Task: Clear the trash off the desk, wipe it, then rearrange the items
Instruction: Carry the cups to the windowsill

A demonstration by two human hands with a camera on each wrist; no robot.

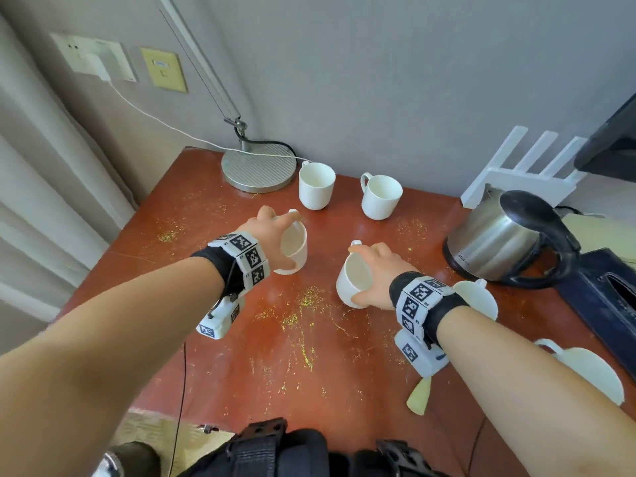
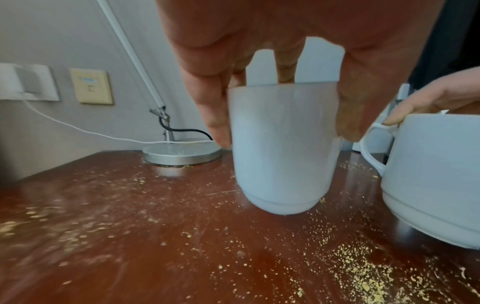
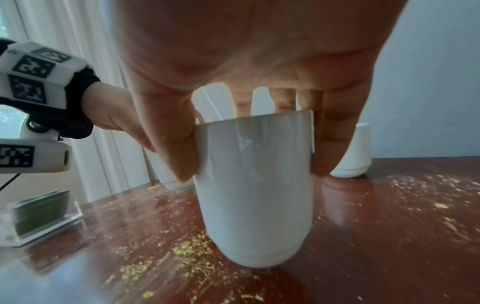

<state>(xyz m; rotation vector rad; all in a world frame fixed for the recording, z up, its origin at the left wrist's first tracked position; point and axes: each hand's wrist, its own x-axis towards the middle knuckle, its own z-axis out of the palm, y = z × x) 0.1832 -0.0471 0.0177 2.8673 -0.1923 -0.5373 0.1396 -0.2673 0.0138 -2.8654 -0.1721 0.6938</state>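
Note:
The red-brown desk is strewn with yellow crumbs. My left hand grips a white mug from above, thumb and fingers spread round its rim. In the left wrist view the left hand holds this mug with its base at the desk top. My right hand grips a second white mug the same way, tilted toward me. In the right wrist view the right hand holds this mug low over the crumbs. I cannot tell whether either base touches.
Two more white mugs stand at the back beside a lamp base. A steel kettle and dark tissue box fill the right. Two white cups and a pale yellow scrap lie near the right front.

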